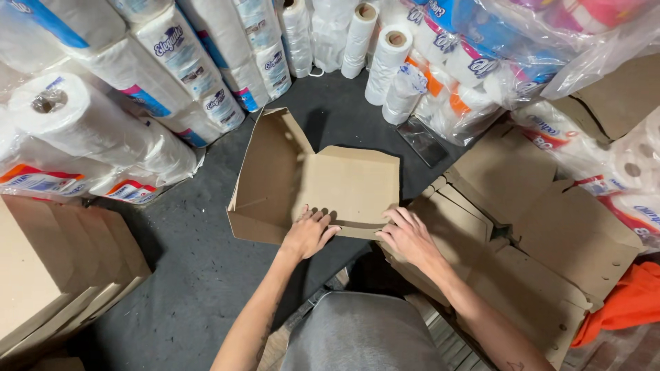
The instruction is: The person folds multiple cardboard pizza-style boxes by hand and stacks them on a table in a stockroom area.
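Step in hand: You are folding a flat cardboard box into shape on the floor, by the look of it; its left wall stands upright while the near flap is pressed down.
Left hand: Your left hand rests flat on the near edge of the box, fingers spread and released, gripping nothing.
Right hand: Your right hand presses the same folded edge at its right end, fingers open and laid on the cardboard.
Next move: Judging from the creases, the far and right flaps want lifting and locking; that calls for keeping the near fold pinned.
Surface: A dark grey floor mat carries the box, just in front of your knees.
Room: Flat box blanks lie stacked to the right, more cardboard to the left; wrapped packs of paper rolls crowd the back, an orange cloth at the right edge.
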